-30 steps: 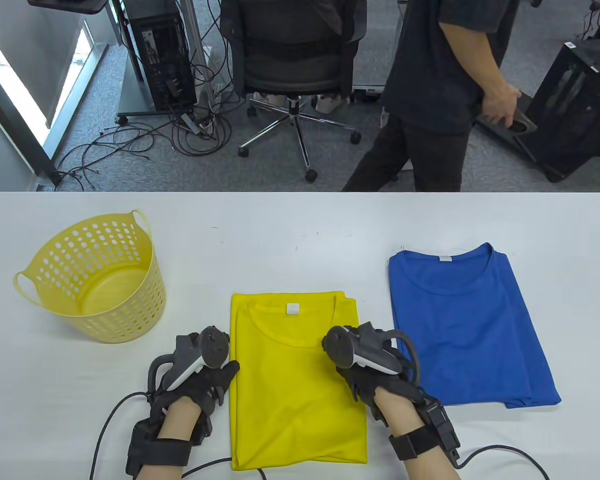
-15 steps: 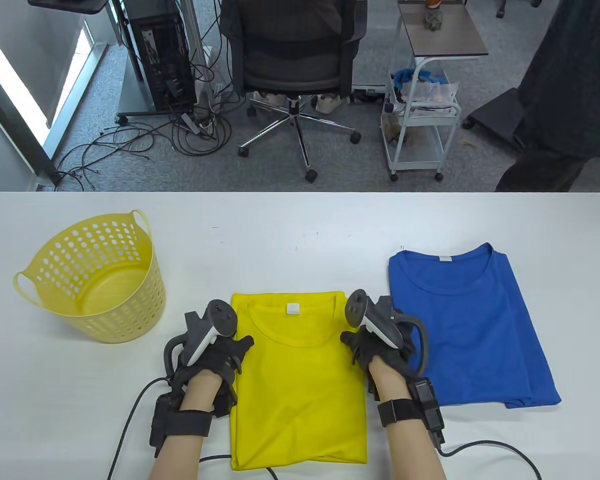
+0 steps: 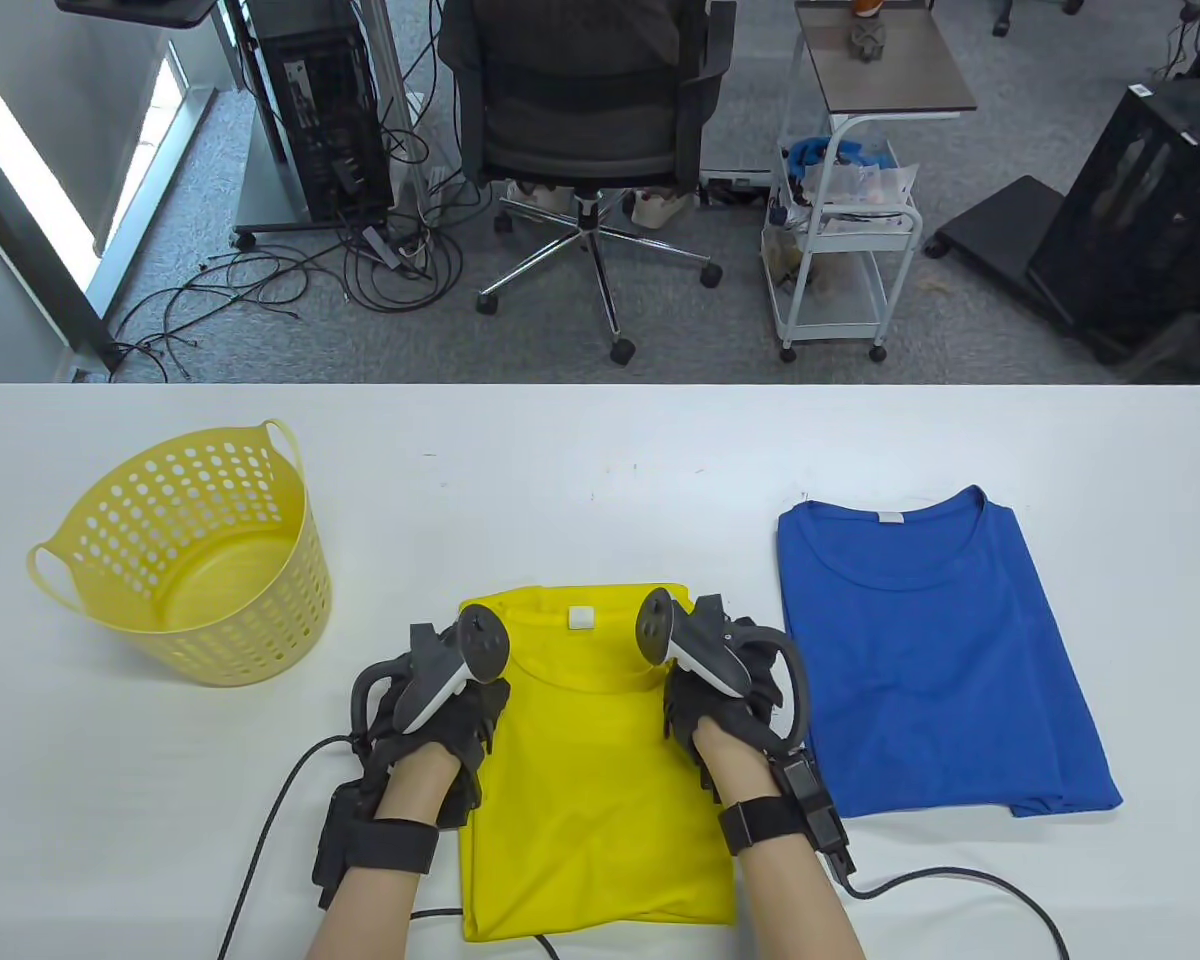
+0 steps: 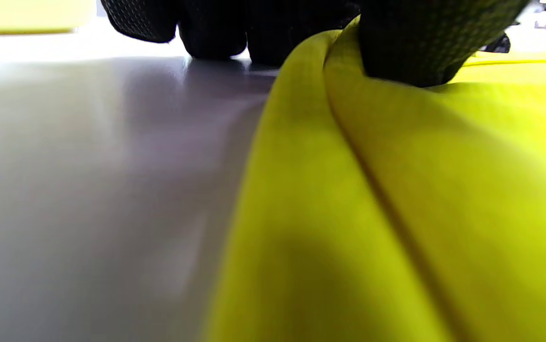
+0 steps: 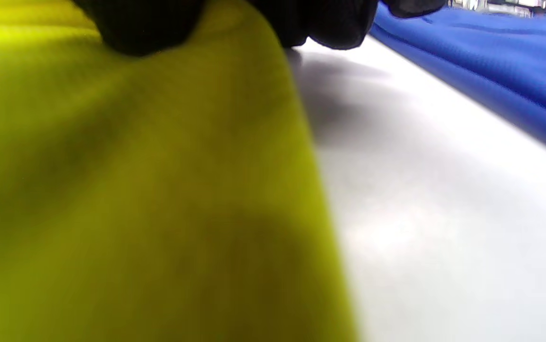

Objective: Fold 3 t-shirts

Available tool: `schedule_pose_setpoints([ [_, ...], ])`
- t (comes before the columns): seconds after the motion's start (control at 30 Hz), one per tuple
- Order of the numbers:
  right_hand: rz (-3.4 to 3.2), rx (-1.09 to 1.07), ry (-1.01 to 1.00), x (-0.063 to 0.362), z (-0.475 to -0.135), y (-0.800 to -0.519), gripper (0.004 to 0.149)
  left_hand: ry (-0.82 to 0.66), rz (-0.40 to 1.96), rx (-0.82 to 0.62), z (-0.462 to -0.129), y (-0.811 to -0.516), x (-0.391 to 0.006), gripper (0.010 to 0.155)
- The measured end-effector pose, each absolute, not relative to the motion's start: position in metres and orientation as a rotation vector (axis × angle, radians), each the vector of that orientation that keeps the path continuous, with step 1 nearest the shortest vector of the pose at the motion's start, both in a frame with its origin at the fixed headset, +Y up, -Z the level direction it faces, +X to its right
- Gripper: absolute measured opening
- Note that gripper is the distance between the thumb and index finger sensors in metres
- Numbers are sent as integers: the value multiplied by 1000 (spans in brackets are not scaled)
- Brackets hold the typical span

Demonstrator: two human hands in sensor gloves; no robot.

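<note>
the broad white table (image 3: 600, 450) carries everything. at about four o'clock on it lies the royal-blue t-shirt (image 3: 945, 660), sleeves tucked in, flat, apart from the rest. near six o'clock lies the bright yellow t-shirt (image 3: 600, 780), a narrow panel with its collar end lifted and bunched. at nine o'clock stands the pale yellow perforated plastic basket (image 3: 185, 555), upright. the left hand (image 3: 440, 720) grips the yellow shirt's left shoulder edge, its fingers (image 4: 410, 42) pinching a raised ridge of cloth. the right hand (image 3: 715, 700) grips the right shoulder edge, fingers (image 5: 149, 23) curled onto the fabric.
</note>
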State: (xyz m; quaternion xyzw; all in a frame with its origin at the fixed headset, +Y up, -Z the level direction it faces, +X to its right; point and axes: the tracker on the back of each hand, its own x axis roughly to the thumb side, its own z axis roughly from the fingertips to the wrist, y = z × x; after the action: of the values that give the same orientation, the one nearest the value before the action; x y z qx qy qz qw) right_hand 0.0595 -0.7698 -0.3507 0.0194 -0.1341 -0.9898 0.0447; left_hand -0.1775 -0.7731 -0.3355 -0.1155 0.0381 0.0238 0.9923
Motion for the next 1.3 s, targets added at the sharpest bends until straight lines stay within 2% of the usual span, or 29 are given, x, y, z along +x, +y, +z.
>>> schedule_pose_setpoints([
  [0.27, -3036, 29, -352, 61, -343, -766, 44, 41, 21, -155, -328, -768, -175, 48],
  [0.53, -3050, 3, -143, 84, -323, -722, 45, 6, 164, 30, -311, -732, -170, 49],
  [0.6, -3065, 16, -110, 93, -317, -713, 45, 3, 205, 36, -308, -726, -166, 49],
  [0.87, -3118, 135, -24, 145, -284, -670, 45, -57, 305, 56, -287, -711, -127, 49],
  [1.3, -3136, 267, 9, 204, -252, -649, 45, -109, 355, 72, -270, -703, -70, 49],
])
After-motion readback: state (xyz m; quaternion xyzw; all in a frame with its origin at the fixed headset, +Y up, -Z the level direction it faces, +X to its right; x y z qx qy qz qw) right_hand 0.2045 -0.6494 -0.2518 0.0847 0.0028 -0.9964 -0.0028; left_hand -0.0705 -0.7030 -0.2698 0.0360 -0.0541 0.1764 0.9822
